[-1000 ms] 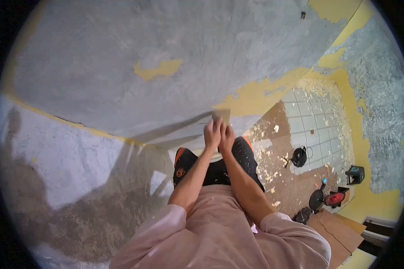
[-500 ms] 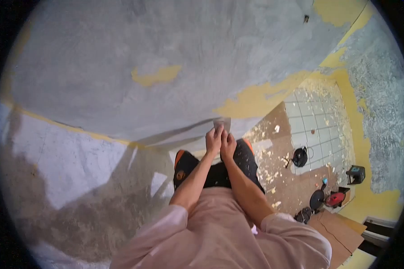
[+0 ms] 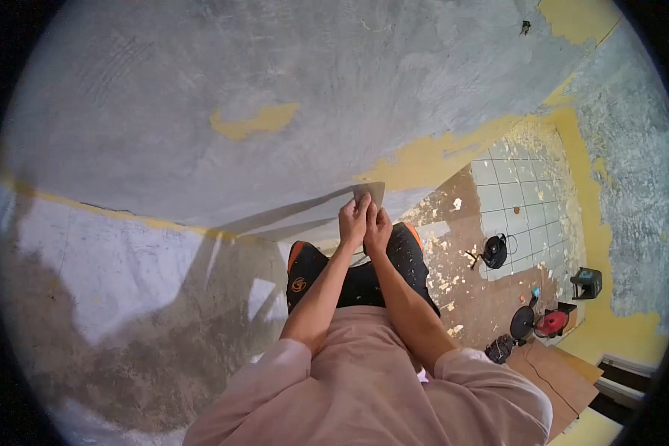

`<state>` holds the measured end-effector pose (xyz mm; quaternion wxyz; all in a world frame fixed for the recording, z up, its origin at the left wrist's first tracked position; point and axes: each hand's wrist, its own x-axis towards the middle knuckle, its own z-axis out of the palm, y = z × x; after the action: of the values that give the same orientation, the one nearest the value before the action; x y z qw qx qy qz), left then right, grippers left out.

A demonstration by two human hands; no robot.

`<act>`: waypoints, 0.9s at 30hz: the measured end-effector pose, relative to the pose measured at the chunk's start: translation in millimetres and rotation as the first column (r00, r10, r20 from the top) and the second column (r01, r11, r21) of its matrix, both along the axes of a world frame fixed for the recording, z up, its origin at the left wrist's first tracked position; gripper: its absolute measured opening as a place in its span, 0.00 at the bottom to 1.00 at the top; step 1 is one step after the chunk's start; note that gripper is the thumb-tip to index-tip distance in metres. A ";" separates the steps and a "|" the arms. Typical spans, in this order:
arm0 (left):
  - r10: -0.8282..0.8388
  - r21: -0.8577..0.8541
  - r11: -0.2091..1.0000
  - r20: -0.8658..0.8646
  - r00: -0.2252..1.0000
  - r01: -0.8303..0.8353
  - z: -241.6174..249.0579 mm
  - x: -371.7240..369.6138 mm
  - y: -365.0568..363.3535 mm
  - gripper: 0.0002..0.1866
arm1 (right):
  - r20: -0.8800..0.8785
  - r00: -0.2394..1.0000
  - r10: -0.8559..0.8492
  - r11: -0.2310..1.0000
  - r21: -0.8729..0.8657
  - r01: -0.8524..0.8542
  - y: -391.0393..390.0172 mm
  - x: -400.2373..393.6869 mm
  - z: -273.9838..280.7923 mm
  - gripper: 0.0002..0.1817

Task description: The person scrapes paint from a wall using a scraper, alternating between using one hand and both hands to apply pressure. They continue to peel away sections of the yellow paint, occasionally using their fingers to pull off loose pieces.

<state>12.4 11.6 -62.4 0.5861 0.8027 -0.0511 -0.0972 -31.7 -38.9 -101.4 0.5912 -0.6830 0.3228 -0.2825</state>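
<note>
Where the yellow paint (image 3: 412, 165) borders the grey wall (image 3: 334, 67), we find a flat scraper (image 3: 371, 192) held with its broad end at the paint's lower margin; whether the edge touches, we cannot tell. Left hand (image 3: 353, 221) and right hand (image 3: 378, 229) sit side by side, both clamped on the tool, its lower part hidden behind them. We judge that the doubled grip braces a thin blade and shares the load, with a left finger laid along the flat, probably for steadiness. Both arms (image 3: 416, 320) reach forward and converge, which likely keeps the scraper centred beyond the dark shorts (image 3: 305, 269). We note a shadow (image 3: 297, 209) slanting along the wall towards the blade. Pale flakes (image 3: 457, 204) litter the brown floor covering (image 3: 490, 312) to the right; over there a black fan-like object (image 3: 494, 253), a dark stool (image 3: 587, 282) and a red object (image 3: 552, 324) stand well apart from the hands, perhaps placed out of the arms' way.
</note>
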 end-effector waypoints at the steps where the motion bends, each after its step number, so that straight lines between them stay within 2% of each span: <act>1: 0.001 0.029 1.000 -0.008 1.000 -0.001 -18.4 -3.7 -0.6 0.25 | -0.048 0.999 -0.010 0.998 -0.057 0.008 1.0 -5.1 -7.5 0.26; 2: 0.080 -0.090 0.994 0.160 0.984 -0.066 -32.5 -3.9 -6.6 0.25 | -0.047 0.999 0.001 0.996 -0.089 -0.005 -1.4 -4.5 -13.6 0.26; 3: 0.151 -0.262 0.957 0.079 0.985 -0.126 2.9 -3.9 -14.4 0.25 | 0.107 0.993 0.041 0.998 0.046 -0.047 -4.5 6.7 -15.9 0.25; 5: 0.003 -0.037 0.999 0.113 0.994 0.001 8.4 11.3 -7.4 0.24 | 0.092 0.995 -0.034 0.996 -0.080 0.042 -3.9 15.8 21.3 0.22; 6: -0.016 -0.105 0.994 0.063 0.998 0.023 27.1 6.0 -3.7 0.25 | 0.148 0.989 0.017 0.995 0.099 -0.031 -2.8 9.4 22.7 0.21; 7: -0.014 -0.113 0.993 0.082 0.997 0.023 14.4 13.3 -7.3 0.25 | 0.167 0.986 0.019 0.995 0.090 -0.035 -7.0 14.9 22.2 0.21; 9: 0.020 -0.002 1.000 0.013 1.000 -0.020 -19.8 -1.7 0.8 0.27 | -0.058 0.997 0.054 0.998 0.016 -0.053 0.3 -7.1 14.8 0.21; 10: 0.062 -0.026 0.998 0.050 0.997 -0.060 -19.0 -11.0 0.9 0.28 | -0.076 0.996 0.046 0.993 -0.104 -0.054 0.7 -11.6 -3.6 0.21; 11: 0.167 -0.237 0.963 0.168 0.971 -0.125 -31.3 -7.5 -10.8 0.27 | -0.043 0.996 0.077 0.997 -0.021 -0.078 -1.5 -9.2 -0.8 0.22; 13: 0.070 -0.076 0.995 0.154 0.986 -0.059 16.9 11.5 -6.5 0.24 | 0.084 0.996 0.019 0.985 -0.175 -0.004 -4.8 20.9 12.0 0.21; 14: 0.005 0.024 1.000 0.244 0.970 -0.011 40.8 10.8 -3.8 0.23 | 0.129 0.991 0.014 0.998 -0.067 -0.005 -4.4 19.7 39.7 0.21; 15: 0.003 -0.157 0.987 0.096 0.995 0.012 65.6 4.6 -7.2 0.24 | 0.287 0.958 -0.005 1.000 0.030 -0.003 -1.5 21.8 40.2 0.21; 17: 0.019 -0.082 0.997 0.045 0.999 -0.015 28.1 4.3 -4.8 0.24 | 0.160 0.987 0.002 0.999 0.053 -0.011 0.1 12.3 32.0 0.22; 18: 0.026 -0.042 0.999 0.095 0.995 -0.022 2.2 0.6 -2.3 0.23 | 0.122 0.992 -0.015 0.999 0.047 0.009 4.4 4.3 26.3 0.24; 19: 0.019 0.008 1.000 0.113 0.993 -0.020 -12.0 -3.8 -0.3 0.25 | -0.005 1.000 0.022 0.999 -0.035 -0.023 -0.4 -4.2 -8.5 0.25; 21: 0.118 -0.185 0.978 0.115 0.986 -0.095 3.9 -2.0 -10.1 0.25 | 0.068 0.996 0.065 0.998 -0.002 -0.065 -7.7 9.0 -19.4 0.20; 22: 0.032 -0.023 0.999 0.162 0.986 -0.029 33.5 7.3 -9.8 0.22 | 0.056 0.998 0.041 0.998 -0.042 -0.038 -10.3 16.8 18.4 0.20; 23: 0.012 0.011 1.000 0.240 0.971 -0.015 52.9 10.8 -13.7 0.22 | 0.162 0.987 0.006 0.997 -0.073 0.006 -11.0 21.5 43.0 0.21; 25: 0.008 -0.098 0.995 0.206 0.979 0.012 84.5 5.6 -17.0 0.25 | 0.301 0.954 -0.008 0.985 0.166 -0.044 -12.4 22.7 59.2 0.21; 27: 0.011 -0.018 1.000 0.163 0.987 -0.008 26.5 3.9 -16.1 0.27 | 0.095 0.995 -0.026 0.998 -0.052 0.031 -11.5 8.2 32.8 0.22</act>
<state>16.2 -4.5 -35.9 0.5875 0.8030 -0.0959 -0.0282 -23.5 -50.5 -68.6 0.5832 -0.6797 0.2969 -0.3313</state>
